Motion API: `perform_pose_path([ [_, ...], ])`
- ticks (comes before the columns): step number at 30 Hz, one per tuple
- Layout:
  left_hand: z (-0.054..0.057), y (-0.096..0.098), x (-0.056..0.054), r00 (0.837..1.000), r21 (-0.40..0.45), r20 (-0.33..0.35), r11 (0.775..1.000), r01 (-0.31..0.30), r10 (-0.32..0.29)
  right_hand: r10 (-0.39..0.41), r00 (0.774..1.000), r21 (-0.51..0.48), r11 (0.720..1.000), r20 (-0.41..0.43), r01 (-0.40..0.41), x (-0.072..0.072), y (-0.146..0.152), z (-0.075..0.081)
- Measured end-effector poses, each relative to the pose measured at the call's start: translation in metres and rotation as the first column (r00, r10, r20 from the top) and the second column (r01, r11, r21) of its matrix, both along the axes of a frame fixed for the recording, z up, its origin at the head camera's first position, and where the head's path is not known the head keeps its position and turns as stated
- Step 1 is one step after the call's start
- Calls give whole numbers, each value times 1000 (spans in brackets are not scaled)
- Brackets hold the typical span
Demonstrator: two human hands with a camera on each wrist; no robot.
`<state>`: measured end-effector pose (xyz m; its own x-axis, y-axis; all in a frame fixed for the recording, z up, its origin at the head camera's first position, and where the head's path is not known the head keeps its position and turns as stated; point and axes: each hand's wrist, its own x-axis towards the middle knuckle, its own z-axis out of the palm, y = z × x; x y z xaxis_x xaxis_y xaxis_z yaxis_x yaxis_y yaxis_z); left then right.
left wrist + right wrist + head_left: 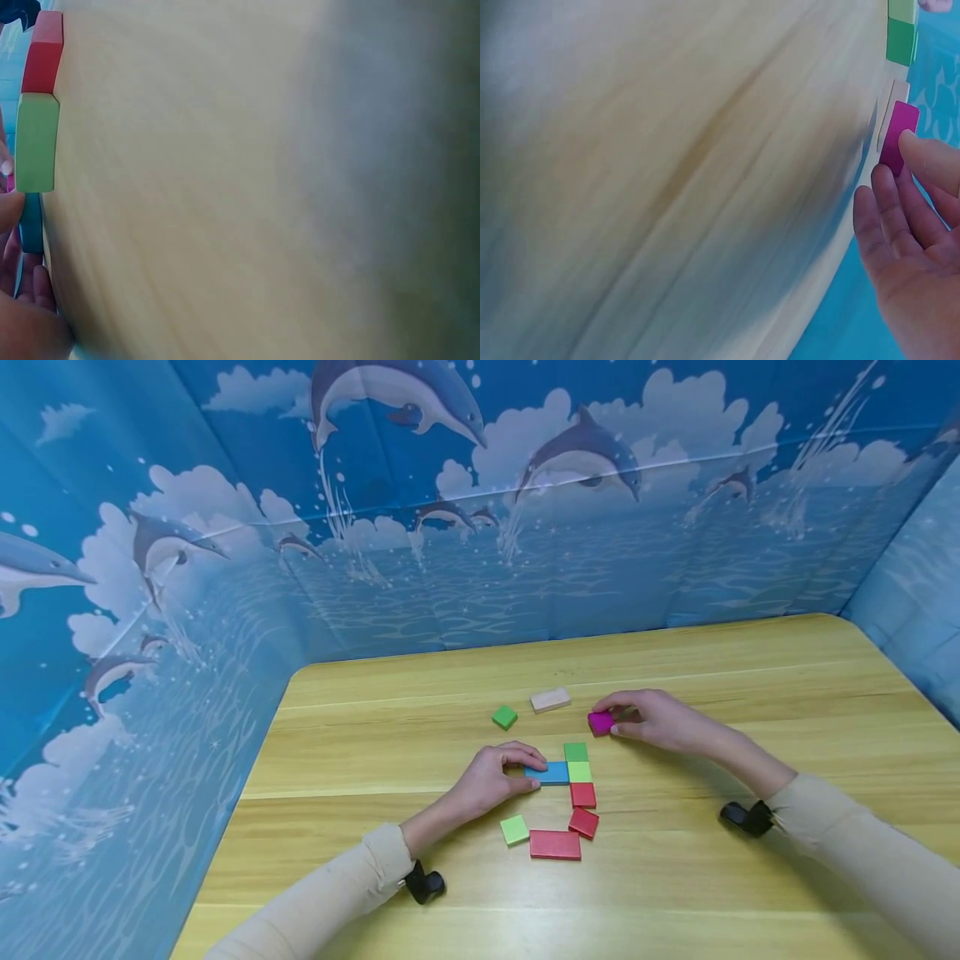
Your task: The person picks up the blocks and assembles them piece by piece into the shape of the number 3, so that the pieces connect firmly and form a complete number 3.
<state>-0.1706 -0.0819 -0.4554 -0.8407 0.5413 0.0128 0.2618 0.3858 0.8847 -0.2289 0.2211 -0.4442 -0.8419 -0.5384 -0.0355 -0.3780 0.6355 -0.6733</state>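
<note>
My left hand point(491, 781) grips the flat blue block point(553, 773) between thumb and fingers on the table. Off to the right, a small magenta block point(600, 723) is pinched by my right hand point(663, 720); the right wrist view shows the thumb on the magenta block point(900, 135). Touching the blue block's right end is a light green block point(579, 772), in a column with a green block point(576, 752) above and a red block point(582, 795) below. A turned red square point(583, 823) and a long red block point(555, 845) continue downward.
A separate light green square point(514, 831) lies left of the long red block. Farther back are a green square point(505, 717) and a pale wooden block point(551, 699). The wooden table point(390, 710) ends at a dolphin-printed curtain point(465, 585).
</note>
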Motion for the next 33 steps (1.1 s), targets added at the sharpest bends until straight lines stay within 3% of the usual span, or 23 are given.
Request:
perform_pose_path([
  [3,-15,-1,-6,1000,-8,-21,1000,0,-1,9,1000,-3,1000,8,-9,-1,-5,1],
  [6,-20,-3,-9,999,-13,-33,1000,7,-7,17,1000,2,1000,10,-18,-2,-11,1],
  [33,-18,-2,-7,1000,-12,-29,1000,-4,4,72,996,-39,997,50,-70,-9,-36,1],
])
